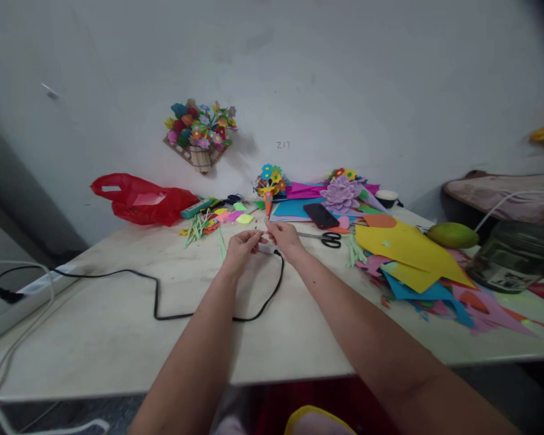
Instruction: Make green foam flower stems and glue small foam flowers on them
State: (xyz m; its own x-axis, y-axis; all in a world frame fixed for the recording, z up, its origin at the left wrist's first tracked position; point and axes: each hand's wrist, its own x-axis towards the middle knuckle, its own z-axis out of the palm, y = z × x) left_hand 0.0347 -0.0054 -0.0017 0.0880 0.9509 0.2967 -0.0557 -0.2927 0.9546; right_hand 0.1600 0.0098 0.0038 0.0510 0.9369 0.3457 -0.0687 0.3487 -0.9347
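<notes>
My left hand (242, 249) and my right hand (284, 237) are close together over the middle of the table, fingers closed in a pinch. Whatever lies between the fingertips is too small to make out. Just beneath them rests a small white device (266, 248), partly covered by the hands, with a black cord (278, 281) running from it. An orange pointed piece (268, 204) rises right behind my right fingertips; I cannot tell whether they touch it. Black-handled scissors (330, 239) lie to the right of my right hand, their blades pointing toward it.
A red plastic bag (145, 202), pale green strips (198, 228) and coloured cut-outs (236, 216) lie at left. Rightward are a phone (321, 215), yellow sheets (405, 248), a mango (453, 235) and a jar (510, 257). The cord crosses to a power strip (40, 287).
</notes>
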